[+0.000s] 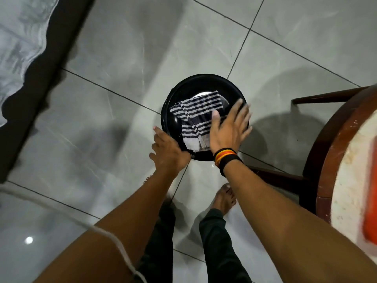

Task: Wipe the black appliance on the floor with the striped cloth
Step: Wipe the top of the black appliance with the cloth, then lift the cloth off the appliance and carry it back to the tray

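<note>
the appliance [204,117] is a round, glossy black disc sitting on the tiled floor [122,58] mid-frame. the cloth [195,117] lies crumpled across its top, spread from about 12 to 6 o'clock. the right hand [228,127] rests flat at 4 o'clock, fingers [240,111] spread open, pressing the cloth's edge rather than pinching it. the left hand [169,150] is curled onto the rim at 8 o'clock, steadying it. the cloth looks soft and light and should bunch easily, so a flat palm suits it. the shell looks hard and slick, likely to slide on tile, so the rim is the place to hold. a table [346,160] stands at 3 o'clock, a curtain [24,48] at 10.
</note>
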